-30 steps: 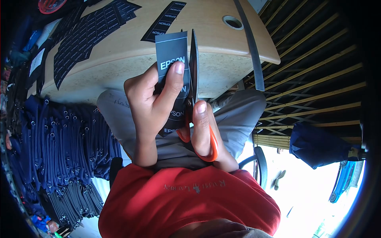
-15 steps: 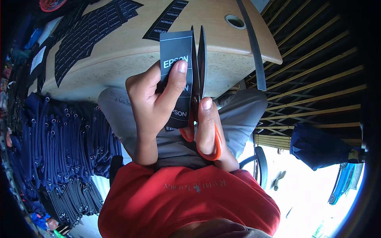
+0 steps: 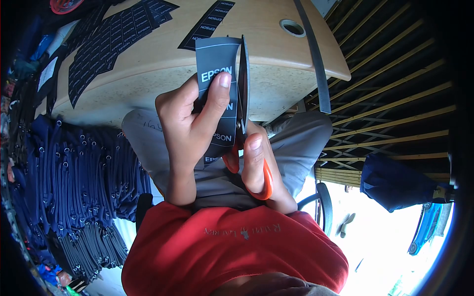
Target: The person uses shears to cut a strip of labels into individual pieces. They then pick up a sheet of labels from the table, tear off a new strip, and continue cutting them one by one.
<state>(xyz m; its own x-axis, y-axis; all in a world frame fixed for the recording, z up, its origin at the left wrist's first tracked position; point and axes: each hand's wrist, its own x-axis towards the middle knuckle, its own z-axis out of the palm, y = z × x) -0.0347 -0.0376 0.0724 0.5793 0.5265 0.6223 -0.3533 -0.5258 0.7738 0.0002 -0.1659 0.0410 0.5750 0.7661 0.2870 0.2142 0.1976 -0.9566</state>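
Observation:
Pinched under the thumb of my left hand (image 3: pixel 190 116) is a black strip of EPSON labels (image 3: pixel 219 126), held upright in front of the table edge. White lines divide it into several printed sections. My right hand (image 3: pixel 256 163) grips a pair of scissors (image 3: pixel 244 89) by orange handles, the thumb through one loop. The blades point up along the strip's right edge, nearly closed together. Part of the strip's back is hidden by my left fingers.
On the wooden table (image 3: pixel 266 44) lie another label strip (image 3: pixel 207 24), larger label sheets (image 3: pixel 111 44) and a long dark band (image 3: pixel 316 64) hanging over the edge. Bundles of navy straps (image 3: pixel 84 172) with metal rings hang at left. A slatted gate (image 3: pixel 385 98) stands at right.
The scissor blades have come together from a wider gap and tilted slightly left. The strip has shifted a little left with my left hand.

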